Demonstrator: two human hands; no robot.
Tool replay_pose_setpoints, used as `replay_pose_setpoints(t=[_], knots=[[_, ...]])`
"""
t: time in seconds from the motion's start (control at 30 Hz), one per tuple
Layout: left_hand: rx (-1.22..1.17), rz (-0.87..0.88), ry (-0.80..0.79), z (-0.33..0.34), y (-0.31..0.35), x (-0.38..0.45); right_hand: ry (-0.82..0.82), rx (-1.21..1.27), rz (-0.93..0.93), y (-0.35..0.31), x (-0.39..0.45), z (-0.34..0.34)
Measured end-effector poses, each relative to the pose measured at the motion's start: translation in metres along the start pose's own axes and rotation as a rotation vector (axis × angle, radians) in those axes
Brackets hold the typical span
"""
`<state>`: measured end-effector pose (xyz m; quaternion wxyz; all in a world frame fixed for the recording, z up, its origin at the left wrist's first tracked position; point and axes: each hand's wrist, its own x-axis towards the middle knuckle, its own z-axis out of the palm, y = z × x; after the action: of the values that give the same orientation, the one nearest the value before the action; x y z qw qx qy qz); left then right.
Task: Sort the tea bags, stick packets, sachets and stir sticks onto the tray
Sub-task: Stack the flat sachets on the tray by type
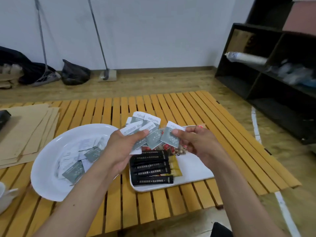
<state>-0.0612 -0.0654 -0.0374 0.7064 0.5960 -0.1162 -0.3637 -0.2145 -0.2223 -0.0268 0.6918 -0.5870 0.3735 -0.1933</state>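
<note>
My left hand grips a fanned bundle of grey-and-white sachets above the table. My right hand pinches a single grey sachet just to the right of that bundle. Below them lies a white rectangular tray holding several black stick packets, yellow packets and red-printed packets partly hidden behind my hands. A white oval bowl at the left holds several more grey and white sachets.
Everything sits on a low table of orange wooden slats. Brown cardboard sheets lie at its left end, and a white cup shows at the left edge. A black shelf unit stands at the right; mops and black bags lean at the wall.
</note>
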Motion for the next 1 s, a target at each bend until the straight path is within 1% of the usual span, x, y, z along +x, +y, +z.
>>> replay_pose_setpoints(t=[0.07,0.17,0.3,0.43,0.7,1.0], knots=[[-0.027,-0.007,-0.011,0.012,-0.002,-0.001,-0.007,-0.133,-0.002,0.000,-0.002,-0.025],[-0.048,-0.002,-0.011,0.023,-0.009,-0.001,-0.056,-0.391,0.074,0.004,-0.005,-0.047],[-0.030,-0.009,0.014,0.018,-0.017,-0.005,-0.054,-0.559,0.202,0.016,0.004,-0.049],[-0.025,-0.009,0.030,0.005,-0.015,-0.012,0.048,-0.542,0.242,0.025,0.019,-0.039],[-0.052,-0.014,0.017,0.003,-0.016,-0.014,0.118,-0.651,0.271,0.027,0.024,-0.022],[-0.024,-0.020,0.012,0.008,-0.024,-0.010,0.114,-0.687,0.279,0.029,0.023,-0.015]])
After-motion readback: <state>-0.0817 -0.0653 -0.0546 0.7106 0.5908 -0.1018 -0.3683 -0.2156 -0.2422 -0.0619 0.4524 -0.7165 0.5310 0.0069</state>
